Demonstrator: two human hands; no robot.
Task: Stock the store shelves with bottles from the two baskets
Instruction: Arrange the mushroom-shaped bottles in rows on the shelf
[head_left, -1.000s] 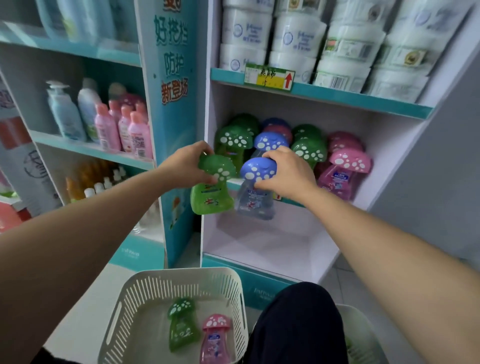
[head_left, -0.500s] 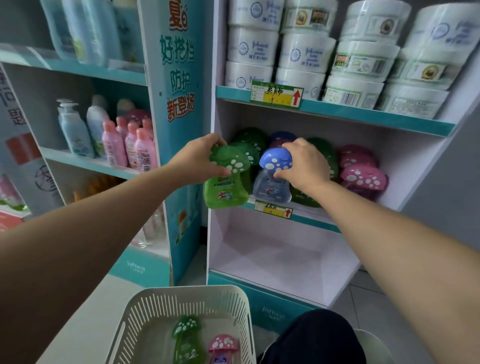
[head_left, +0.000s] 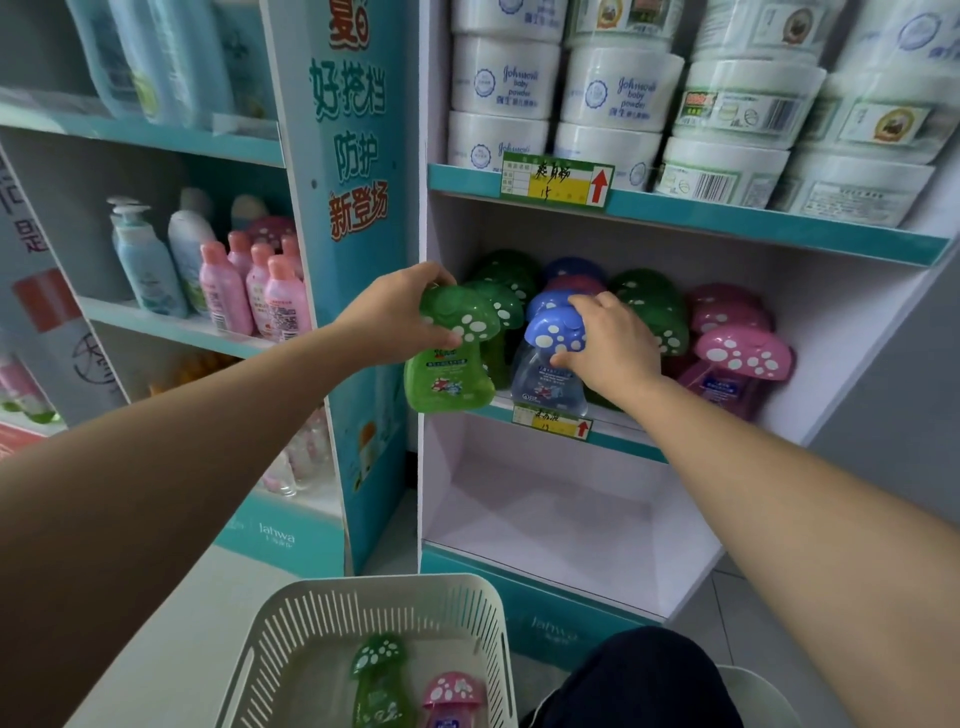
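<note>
**Two bottles at the shelf front, two more left in the basket**

Two mushroom-capped bottles are held at the middle shelf (head_left: 628, 441). The green-capped bottle (head_left: 449, 376) is gripped by its cap in the left hand (head_left: 395, 317), fingers curled over the top, at the shelf's left front corner, and whether its base is set down cannot be told; the blue-capped bottle (head_left: 543, 382) is held at the cap by the right hand (head_left: 613, 353), fingers and thumb wrapped round it, its base at the front edge just above a yellow price tag (head_left: 551, 427).

Behind them, rows of shelved mushroom bottles (head_left: 740, 358) in green, blue and pink are already stood, so the stocking is judged to be well advanced. It is not finished: a loose green bottle (head_left: 376, 680) and a loose pink bottle (head_left: 449, 701) are seen lying in the white slotted basket (head_left: 291, 639) on the floor; only the rim of a second basket (head_left: 753, 693) is shown at the lower right, its contents hidden.

On the white tubs (head_left: 506, 78) above, "Johnson's baby powder" can be read; a green and yellow tag (head_left: 556, 179) with a red arrow is fixed below them, its handwriting unclear; the word jahwa (head_left: 277, 536) is printed on the teal base; large Chinese characters, 好搭档 防护 新登场, are printed down the side panel (head_left: 353, 156); the bottles' own labels are too small to be read.
</note>
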